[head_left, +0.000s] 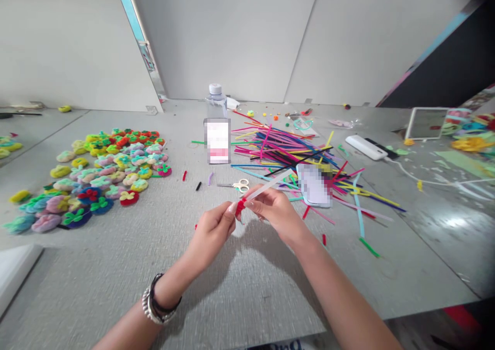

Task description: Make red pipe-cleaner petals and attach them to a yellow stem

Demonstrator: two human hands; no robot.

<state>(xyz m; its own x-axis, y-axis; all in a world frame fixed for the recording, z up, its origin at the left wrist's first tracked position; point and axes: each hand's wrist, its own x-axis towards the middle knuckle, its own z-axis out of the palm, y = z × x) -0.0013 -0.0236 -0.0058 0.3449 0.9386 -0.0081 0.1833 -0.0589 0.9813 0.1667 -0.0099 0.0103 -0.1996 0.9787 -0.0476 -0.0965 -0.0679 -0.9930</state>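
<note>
Near the middle of the grey table, my left hand (214, 230) pinches a small red fuzzy piece (240, 205) between thumb and fingers. My right hand (275, 211) is closed close beside it, on a flat whitish strip (268, 185) that slants up to the right from the red piece. The two hands almost touch. Just beyond them lie small scissors (236, 185) with pale handles. Short cut pieces, one black (198, 186), one purple (211, 178) and one red (184, 175), rest left of the scissors.
Many coloured fuzzy flowers (104, 175) cover the left side. A heap of pipe cleaners (278, 146) spreads at centre right, with a phone (314, 186) on its edge. Another phone (218, 141) stands before a clear bottle (215, 102). A white power bank (365, 148) has a cable.
</note>
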